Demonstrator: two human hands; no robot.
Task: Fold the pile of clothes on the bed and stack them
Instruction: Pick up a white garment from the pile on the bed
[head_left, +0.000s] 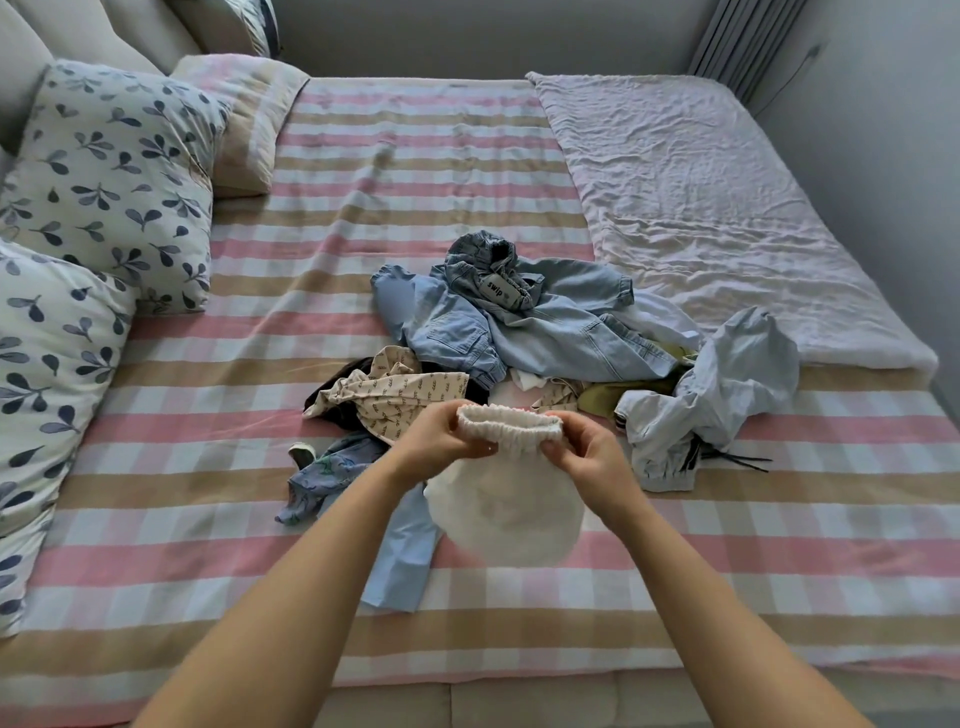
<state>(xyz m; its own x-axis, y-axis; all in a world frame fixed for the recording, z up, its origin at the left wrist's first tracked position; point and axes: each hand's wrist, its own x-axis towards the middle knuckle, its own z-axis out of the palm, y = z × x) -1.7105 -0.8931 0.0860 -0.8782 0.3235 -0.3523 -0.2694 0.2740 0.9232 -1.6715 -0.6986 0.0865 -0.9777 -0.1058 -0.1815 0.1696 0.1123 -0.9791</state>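
My left hand (441, 431) and right hand (582, 447) pinch the white shorts (511, 512) by the elastic waistband (509, 423); below, they hang soft, light and limp.

Pile of clothes (545, 332) lay on the bed (332, 525), centre to right and toward the front edge. A far pillow (114, 171) sat at the left side with a nearer pillow (47, 374) in front of it, and a spread sheet (701, 208) lay over the rear right, just behind the pile. In the pile a jacket (561, 338) lay on top, trousers (727, 384) at its right end, and in front the left hand (441, 434) and right hand (587, 452) held a small garment (509, 509) above the nearest clothes.
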